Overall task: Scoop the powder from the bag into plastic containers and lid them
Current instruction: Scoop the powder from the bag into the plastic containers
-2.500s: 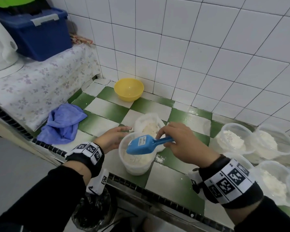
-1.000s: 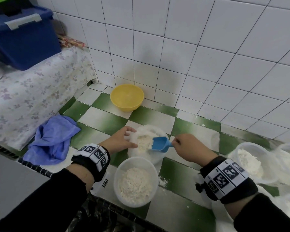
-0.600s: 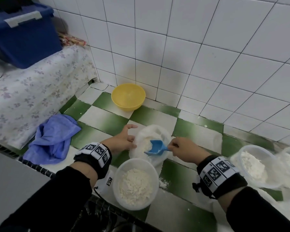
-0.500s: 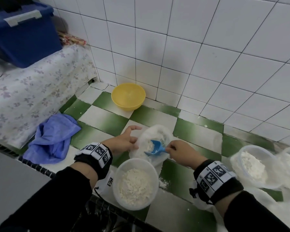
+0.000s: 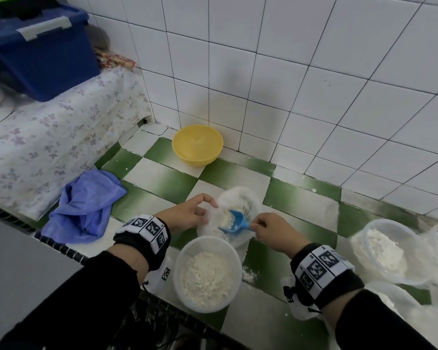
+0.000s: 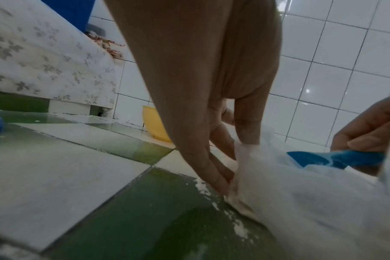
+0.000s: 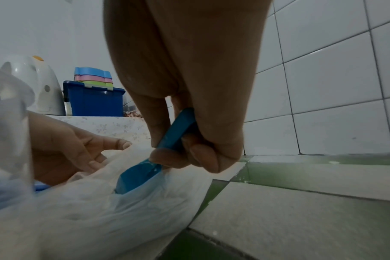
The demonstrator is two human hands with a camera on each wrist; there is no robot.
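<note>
Tub (image 5: 208, 274) nearest, part full, unlidded. Behind it, bag (image 5: 238, 198): left hand (image 5: 187, 213) pinches its rim, right hand (image 5: 273, 229) pinches scoop (image 5: 234, 223) handle, bowl loaded inside the bag. Risks: floppy rim collapsing, powder spilling in transfer onto tiles.

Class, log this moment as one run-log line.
step: scooping | right hand: holds scoop in bag | left hand: holds bag edge | container: part-filled, unlidded
</note>
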